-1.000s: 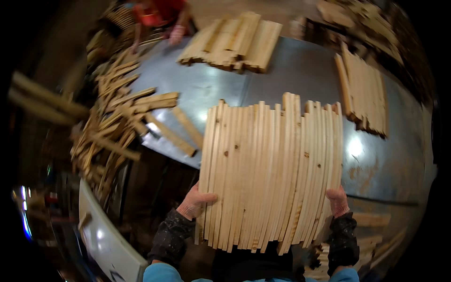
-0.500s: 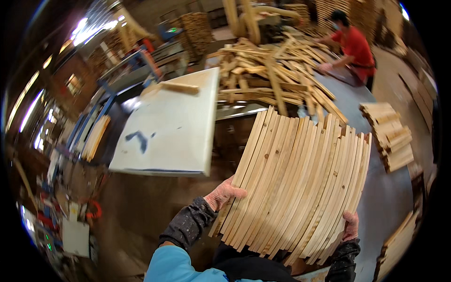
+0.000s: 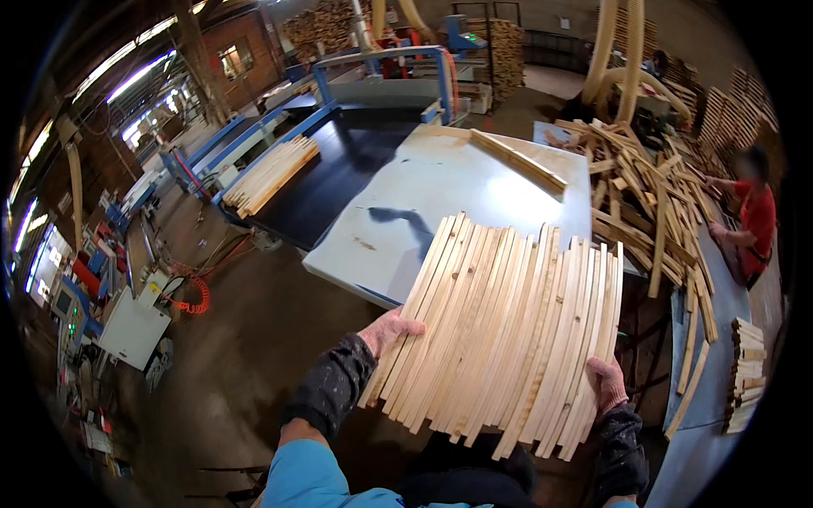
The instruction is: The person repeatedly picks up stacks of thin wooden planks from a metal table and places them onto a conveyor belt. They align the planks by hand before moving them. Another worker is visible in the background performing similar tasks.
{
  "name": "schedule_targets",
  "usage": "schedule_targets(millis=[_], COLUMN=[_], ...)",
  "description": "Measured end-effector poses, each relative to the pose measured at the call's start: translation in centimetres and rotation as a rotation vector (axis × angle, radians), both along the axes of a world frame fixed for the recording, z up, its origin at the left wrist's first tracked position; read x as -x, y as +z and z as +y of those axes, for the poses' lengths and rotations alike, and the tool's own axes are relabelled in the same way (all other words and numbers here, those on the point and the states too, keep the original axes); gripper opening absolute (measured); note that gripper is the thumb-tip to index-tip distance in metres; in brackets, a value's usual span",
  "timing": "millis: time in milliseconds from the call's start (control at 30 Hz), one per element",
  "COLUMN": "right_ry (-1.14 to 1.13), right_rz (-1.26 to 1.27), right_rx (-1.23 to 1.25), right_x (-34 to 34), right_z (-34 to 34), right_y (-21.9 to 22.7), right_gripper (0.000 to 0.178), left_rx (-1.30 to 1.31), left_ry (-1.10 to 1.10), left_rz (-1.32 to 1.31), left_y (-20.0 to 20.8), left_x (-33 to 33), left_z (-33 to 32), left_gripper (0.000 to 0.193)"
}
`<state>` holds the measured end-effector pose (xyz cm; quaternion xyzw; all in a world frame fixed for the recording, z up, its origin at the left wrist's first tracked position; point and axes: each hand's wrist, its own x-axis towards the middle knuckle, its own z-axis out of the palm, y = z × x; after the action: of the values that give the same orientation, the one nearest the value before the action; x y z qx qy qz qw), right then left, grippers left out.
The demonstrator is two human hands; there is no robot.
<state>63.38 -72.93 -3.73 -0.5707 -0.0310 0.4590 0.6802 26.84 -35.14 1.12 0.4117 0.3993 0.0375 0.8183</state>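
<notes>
A wide row of wooden strips (image 3: pixel 500 330), pressed side by side, is held up in front of my body. My left hand (image 3: pixel 389 331), in a pinkish glove, clamps the row's left edge with the thumb on top. At the opposite edge my right hand (image 3: pixel 608 383), gloved alike, squeezes inward. The fingers of both hands are partly hidden beneath or beside the wood. Just beyond the strips lies a white tabletop (image 3: pixel 356 254) with dark smudges, and one loose wooden piece (image 3: pixel 518 161) rests near its far edge.
Left of the white top runs a black conveyor bed (image 3: pixel 339 161) with a blue frame, carrying a batch of strips (image 3: pixel 273 173). A heap of loose wood (image 3: pixel 656 195) lies at the right, where a person in red (image 3: pixel 752 216) works. A control box (image 3: pixel 134 330) stands at left.
My view has swung left, so the white top and conveyor now sit ahead of me. The strips stay gripped in both hands and have moved off the grey table toward the white top.
</notes>
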Motion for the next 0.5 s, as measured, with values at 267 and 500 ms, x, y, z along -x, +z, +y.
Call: schedule_targets(millis=[267, 500], right_ry=[-0.014, -0.084], right_rz=[0.039, 0.091], right_rx=[0.105, 0.073], right_x=[5.2, 8.8], right_z=[15.0, 30.5], right_y=[-2.3, -3.4], right_gripper=[0.068, 0.066], left_rx=[-0.261, -0.686], left_ry=[-0.046, -0.416], left_rz=[0.148, 0.374], left_y=[-2.8, -1.1], left_x=[5.7, 4.9], left_z=[15.7, 34.8], left_gripper=[0.085, 0.097])
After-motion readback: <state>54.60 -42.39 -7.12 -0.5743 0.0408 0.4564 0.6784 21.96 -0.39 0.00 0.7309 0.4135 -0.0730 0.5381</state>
